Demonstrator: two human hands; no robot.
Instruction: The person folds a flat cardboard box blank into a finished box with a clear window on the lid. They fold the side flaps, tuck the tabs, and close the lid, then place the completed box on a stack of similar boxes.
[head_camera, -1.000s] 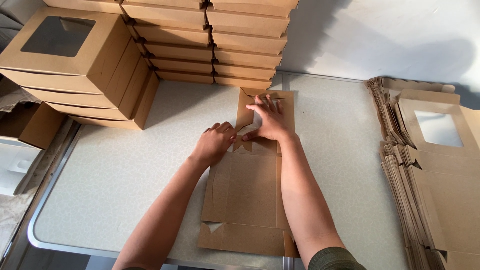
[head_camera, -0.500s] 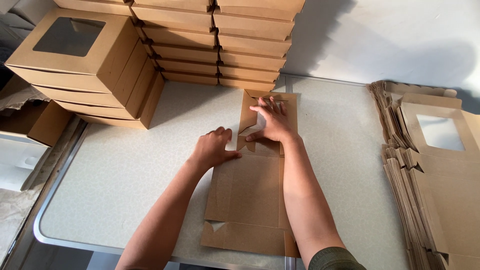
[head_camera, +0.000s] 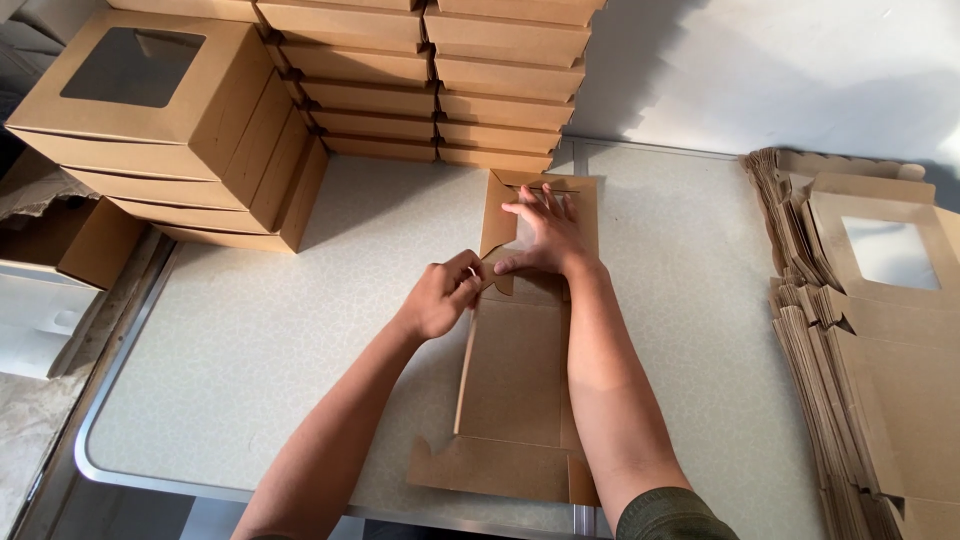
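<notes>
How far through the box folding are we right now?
Done: folded brown windowed cardboard boxes are stacked at the table's far left and along the back. In hand: one flat brown cardboard box blank; the right hand presses its far panel flat while the left hand folds up the left side flap. Left: a thick pile of flat blanks on the right.

box blank (head_camera: 515, 375): brown card, unfolded
pose: flat on table, left side flap raised upright
far end: pressed under both hands

Stacked window boxes (head_camera: 170, 130), flat blanks (head_camera: 860, 330), table (head_camera: 280, 340).
</notes>
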